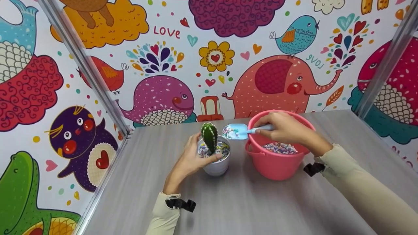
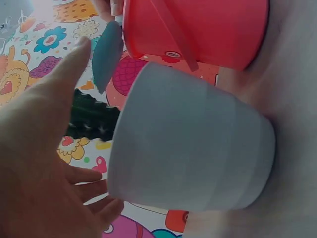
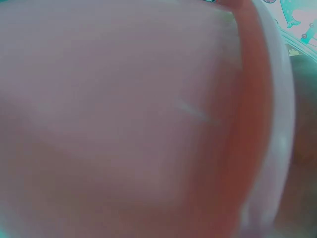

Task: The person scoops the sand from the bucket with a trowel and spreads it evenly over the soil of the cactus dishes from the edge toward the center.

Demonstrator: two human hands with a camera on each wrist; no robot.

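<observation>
A white pot (image 1: 217,168) stands on the table, holding a green cactus (image 1: 209,137) and small multicoloured beads (image 1: 223,149). My left hand (image 1: 192,156) spreads around the cactus at the pot's rim, thumb straight over the near side and fingertips right at the far-left rim. In my right hand (image 1: 282,125) I grip the handle of a light blue toy shovel (image 1: 241,131). Its scoop carries pastel beads and hangs between the pot and a pink bucket (image 1: 277,168). More beads (image 1: 281,148) lie inside the bucket. A blurred pink bucket wall (image 3: 124,109) fills most of the right wrist view.
The grey table (image 1: 147,182) bears the pot and bucket side by side. The bucket's handle (image 1: 253,151) hangs down its left side. Cartoon-printed walls (image 1: 176,65) close off the back and both sides, with metal strips (image 1: 81,62) at the corners.
</observation>
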